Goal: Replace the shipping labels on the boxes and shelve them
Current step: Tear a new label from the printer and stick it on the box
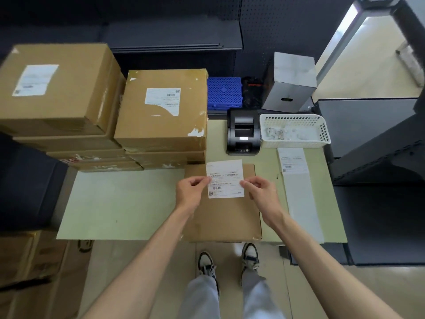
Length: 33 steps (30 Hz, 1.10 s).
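Note:
A flat brown cardboard box (226, 217) lies on the pale green table (119, 203) in front of me. A white shipping label (225, 178) is held over its far part. My left hand (190, 192) pinches the label's left edge and my right hand (262, 194) pinches its right edge. Whether the label touches the box I cannot tell. Two stacks of brown boxes stand at the table's left: a tall one (57, 88) and a lower one (163, 111), each with a white label on top; the lower box's label is partly torn.
A black label printer (243, 132) and a white basket (294, 131) with paper scraps stand at the back right. A long strip of label backing (299, 192) runs along the table's right side. Dark shelving surrounds the table. More cardboard boxes (30, 256) sit on the floor at left.

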Tool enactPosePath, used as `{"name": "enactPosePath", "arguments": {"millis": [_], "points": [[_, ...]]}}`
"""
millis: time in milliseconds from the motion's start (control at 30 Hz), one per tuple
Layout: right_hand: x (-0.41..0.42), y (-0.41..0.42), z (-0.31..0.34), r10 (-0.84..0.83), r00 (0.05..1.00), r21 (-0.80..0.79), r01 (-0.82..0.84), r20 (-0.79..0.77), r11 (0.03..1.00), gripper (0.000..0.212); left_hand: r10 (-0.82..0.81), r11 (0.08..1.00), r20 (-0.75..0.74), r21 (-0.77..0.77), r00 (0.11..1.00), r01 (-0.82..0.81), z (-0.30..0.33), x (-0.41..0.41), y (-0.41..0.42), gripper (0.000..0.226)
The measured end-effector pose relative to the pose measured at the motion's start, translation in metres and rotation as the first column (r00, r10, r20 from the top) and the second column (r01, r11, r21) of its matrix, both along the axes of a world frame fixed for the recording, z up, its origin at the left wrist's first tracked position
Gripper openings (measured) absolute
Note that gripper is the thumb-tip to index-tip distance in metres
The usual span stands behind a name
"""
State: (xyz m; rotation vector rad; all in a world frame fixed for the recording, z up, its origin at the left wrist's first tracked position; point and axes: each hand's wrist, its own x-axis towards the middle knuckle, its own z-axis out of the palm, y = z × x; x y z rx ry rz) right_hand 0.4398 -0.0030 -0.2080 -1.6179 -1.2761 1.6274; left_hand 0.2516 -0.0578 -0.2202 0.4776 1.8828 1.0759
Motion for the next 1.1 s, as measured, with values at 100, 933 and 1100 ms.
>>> {"name": "enactPosePath", "arguments": {"millis": [100,933,1100], "points": [[-0.007,-0.009,-0.013,-0.056,0.997,-0.032,0.058,0.058,0.998,0.011,-0.045,0.999,0.007,-0.023,0.999,0.045,-0.005,-0.009,-0.010,0.007],[-0.019,-0.021,-0.070,0.083,0.881,0.086,-0.138,0.466,0.987,0.013,-0.265,0.953,-0.290,-0.226,0.920,0.203,-0.052,-0.004,-0.025,0.017],[-0.019,-0.017,-0.082,0.117,0.818,0.145,-0.237,0.563,0.961,0.012,-0.360,0.932,-0.488,-0.216,0.795,0.290,-0.063,-0.005,-0.022,0.017]]}}
